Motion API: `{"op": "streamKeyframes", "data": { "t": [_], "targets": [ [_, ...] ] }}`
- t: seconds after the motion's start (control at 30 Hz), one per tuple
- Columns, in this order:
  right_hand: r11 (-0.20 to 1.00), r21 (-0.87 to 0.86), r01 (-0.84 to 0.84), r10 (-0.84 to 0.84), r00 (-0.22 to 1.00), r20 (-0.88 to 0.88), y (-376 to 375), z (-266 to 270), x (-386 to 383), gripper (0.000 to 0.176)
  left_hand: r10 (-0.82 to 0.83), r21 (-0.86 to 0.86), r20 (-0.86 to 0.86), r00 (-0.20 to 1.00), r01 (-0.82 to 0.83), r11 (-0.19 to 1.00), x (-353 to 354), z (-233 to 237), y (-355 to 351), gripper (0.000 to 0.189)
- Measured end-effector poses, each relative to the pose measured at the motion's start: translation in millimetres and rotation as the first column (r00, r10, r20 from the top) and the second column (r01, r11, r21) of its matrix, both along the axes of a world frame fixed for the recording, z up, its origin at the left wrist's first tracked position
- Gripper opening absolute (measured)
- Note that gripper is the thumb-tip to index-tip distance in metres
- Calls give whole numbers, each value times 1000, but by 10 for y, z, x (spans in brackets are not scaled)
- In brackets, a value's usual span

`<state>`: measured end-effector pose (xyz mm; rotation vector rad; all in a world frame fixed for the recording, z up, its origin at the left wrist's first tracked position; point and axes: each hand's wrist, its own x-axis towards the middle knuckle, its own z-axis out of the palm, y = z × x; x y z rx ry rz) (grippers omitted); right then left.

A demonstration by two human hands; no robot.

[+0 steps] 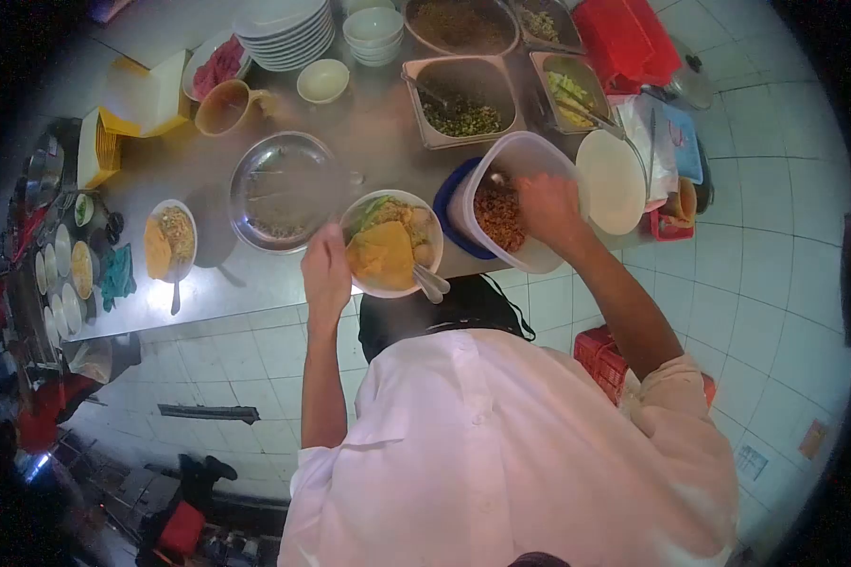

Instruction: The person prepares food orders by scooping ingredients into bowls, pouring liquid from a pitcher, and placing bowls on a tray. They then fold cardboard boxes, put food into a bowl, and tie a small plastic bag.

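My left hand grips the left rim of a white bowl. In this bowl lie a large orange-yellow cracker, some greens, other food, and metal cutlery leaning over the near edge. My right hand reaches inside a translucent plastic tub, fingers curled over reddish-brown fried bits. A metal spoon shows in the tub just left of those fingers; whether they hold it is hidden. Left of the bowl is a round steel pan.
Behind the tub stand steel trays of chopped greens and sliced vegetables. An oval white lid lies to the right. Further left are another filled bowl, a handled orange cup and stacked plates. The steel counter's front edge runs before me.
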<state>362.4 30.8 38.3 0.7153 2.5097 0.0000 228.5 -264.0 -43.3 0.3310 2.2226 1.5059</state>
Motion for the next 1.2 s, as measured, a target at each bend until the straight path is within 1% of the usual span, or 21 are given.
{"op": "streamKeyframes", "data": {
  "t": [0.07,0.1,0.17,0.2,0.23,0.3,0.4,0.47,0.5,0.57,0.6,0.67,0.7,0.77,0.8,0.87,1.0,1.07,1.1,1.17,1.2],
  "targets": [
    [964,124,-234,247,964,-95,-69,-17,80,21,-119,-217,-362,925,41,975,12,101,-11,33],
    [966,116,-233,245,965,-99,-106,-8,78,21,-124,-226,-363,924,42,973,7,168,19,33],
    [978,-54,-201,204,977,61,-241,206,-21,16,-325,-328,-575,751,152,932,0,279,153,29],
    [978,-68,-196,200,978,62,-246,231,-16,16,-376,-314,-534,758,235,920,-14,266,207,31],
    [981,-80,-176,180,983,45,-214,247,-7,17,-387,-322,-530,755,243,915,-22,261,218,31],
    [987,-83,-141,143,990,19,-196,267,3,17,-533,-416,-480,697,355,837,-75,261,281,31],
    [991,-36,-133,132,991,-24,-251,270,48,22,-552,-393,-466,692,397,829,-105,281,317,28],
    [986,-155,-58,55,998,-21,-314,173,20,25,-572,-379,-457,681,433,818,-108,309,314,26],
    [988,-151,-42,39,999,-24,-270,158,41,25,-555,-342,-455,696,438,831,-125,333,299,25],
    [876,-481,41,-111,987,-119,-177,122,107,29,-545,-309,-449,708,450,838,-151,380,213,23],
    [877,-478,47,-119,985,-122,-129,79,122,29,-523,-264,-444,727,452,852,-165,396,178,22],
    [723,-690,18,-246,941,-233,-111,9,179,25,-515,-223,-431,741,465,857,-141,458,90,22],
    [724,-689,23,-254,938,-235,-102,18,204,25,-515,-210,-415,750,472,856,-136,506,63,21],
    [488,-847,209,-506,859,-80,-117,168,204,21,-516,-196,-400,757,480,855,-126,555,20,20],
    [490,-846,209,-506,859,-81,-126,279,199,21,-523,-200,-415,745,486,851,-118,566,4,19],
    [328,-884,334,-625,778,62,-157,507,214,18,-525,-199,-429,735,490,849,-111,567,-39,18],
    [299,-880,369,-716,696,48,-205,682,395,16,-489,-153,-442,752,474,867,-86,520,-80,17],
    [240,-903,356,-801,598,23,-278,715,480,18,-472,-146,-445,761,459,876,-67,479,-117,18],
    [234,-905,356,-795,606,32,-323,754,526,18,-444,-106,-475,760,452,886,-48,446,-120,19],
    [260,-899,352,-842,538,-33,-423,863,537,17,-406,-96,-507,761,418,903,-60,414,-167,21],
    [249,-908,337,-830,557,-21,-487,926,521,17,-404,-72,-490,772,426,902,-54,404,-181,25]
  ]
}}
